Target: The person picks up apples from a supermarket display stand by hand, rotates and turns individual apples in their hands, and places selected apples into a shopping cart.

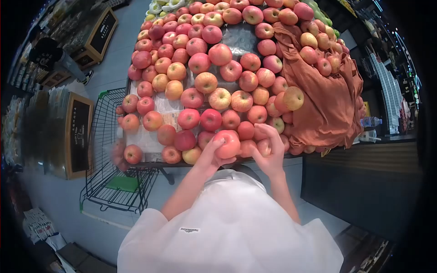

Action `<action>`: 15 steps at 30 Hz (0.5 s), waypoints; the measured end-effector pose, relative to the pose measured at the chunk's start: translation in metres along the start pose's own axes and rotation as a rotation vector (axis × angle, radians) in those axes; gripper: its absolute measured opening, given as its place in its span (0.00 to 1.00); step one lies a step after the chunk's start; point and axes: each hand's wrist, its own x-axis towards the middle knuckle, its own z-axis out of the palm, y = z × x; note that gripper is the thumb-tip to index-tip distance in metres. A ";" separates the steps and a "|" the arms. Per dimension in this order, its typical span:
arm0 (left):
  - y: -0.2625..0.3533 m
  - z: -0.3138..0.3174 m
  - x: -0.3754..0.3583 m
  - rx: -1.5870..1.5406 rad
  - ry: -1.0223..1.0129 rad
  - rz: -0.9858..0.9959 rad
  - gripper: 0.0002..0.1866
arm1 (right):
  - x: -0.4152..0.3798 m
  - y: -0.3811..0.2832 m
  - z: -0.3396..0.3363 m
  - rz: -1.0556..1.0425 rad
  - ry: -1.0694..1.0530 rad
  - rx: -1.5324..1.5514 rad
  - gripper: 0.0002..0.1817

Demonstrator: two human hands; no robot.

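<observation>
A shiny red apple (227, 144) rests in my left hand (209, 160), with the thumb across its near side and fingers beneath it. My right hand (271, 156) is just to the right, its thumb and fingers spread apart. Between them a red apple (264, 147) shows on the display, and another apple (247, 148) sits beside the thumb. Many red and yellow apples fill the stand in front of me, such as a deep red apple (210, 119) and a yellowish apple (219, 98) beyond my hands.
An orange-brown cloth (322, 109) drapes over apples at the right. Newspaper (160, 108) lines the stand at the left. A green-trimmed wire shopping cart (109, 136) stands left of it. Further left are a framed sign (78, 132) and a person (57, 57). A dark counter (359, 191) is at the right.
</observation>
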 end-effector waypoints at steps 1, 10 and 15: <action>0.008 -0.011 -0.008 -0.030 -0.054 -0.022 0.37 | -0.001 0.011 -0.007 0.066 0.153 -0.027 0.28; 0.022 -0.043 -0.059 0.157 -0.017 0.164 0.33 | 0.089 0.078 -0.080 0.268 0.150 -0.556 0.47; 0.020 -0.043 -0.080 0.169 0.007 0.167 0.30 | 0.093 0.056 -0.071 0.304 0.350 -0.465 0.42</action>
